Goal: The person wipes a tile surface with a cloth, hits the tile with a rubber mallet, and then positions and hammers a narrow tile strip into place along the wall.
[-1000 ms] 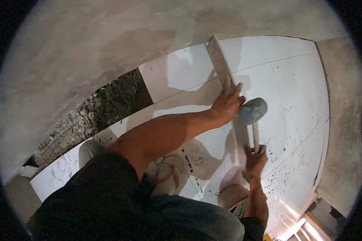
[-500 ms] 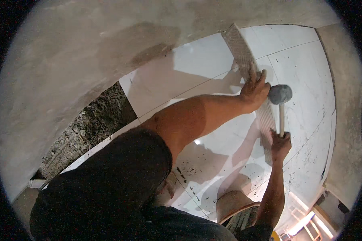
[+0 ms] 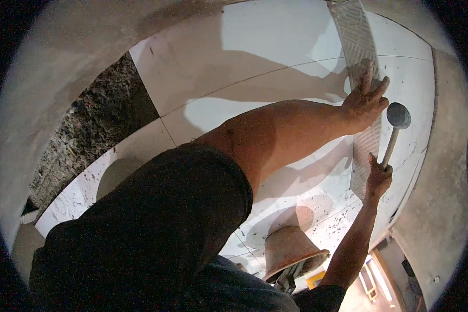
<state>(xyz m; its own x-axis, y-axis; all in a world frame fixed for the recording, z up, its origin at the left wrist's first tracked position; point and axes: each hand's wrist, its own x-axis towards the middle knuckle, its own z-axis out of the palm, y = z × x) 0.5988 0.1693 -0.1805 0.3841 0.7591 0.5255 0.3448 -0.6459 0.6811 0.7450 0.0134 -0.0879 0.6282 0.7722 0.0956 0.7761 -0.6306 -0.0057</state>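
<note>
My left hand (image 3: 366, 99) lies with its fingers spread on a long, narrow grey strip (image 3: 368, 143). The strip has a ridged, patterned face and rests across white floor tiles (image 3: 275, 36). To the right of the strip, my right hand (image 3: 379, 179) is wrapped round the wooden handle of a rubber mallet (image 3: 399, 115). Its dark, round head is raised beside my left fingertips, apart from the strip as far as I can see. My left palm hides part of the strip.
At left, an untiled patch of rough dark mortar (image 3: 106, 106) borders the tiles and the wall (image 3: 52, 93). A tilted bucket (image 3: 291, 249) with tools in it stands near my right forearm. Dark crumbs (image 3: 338, 223) dot the tiles. Another wall (image 3: 447, 130) rises at right.
The view has shifted, so the strip and both hands sit further right in the picture. The mallet's head has tilted to the right, away from my left hand.
</note>
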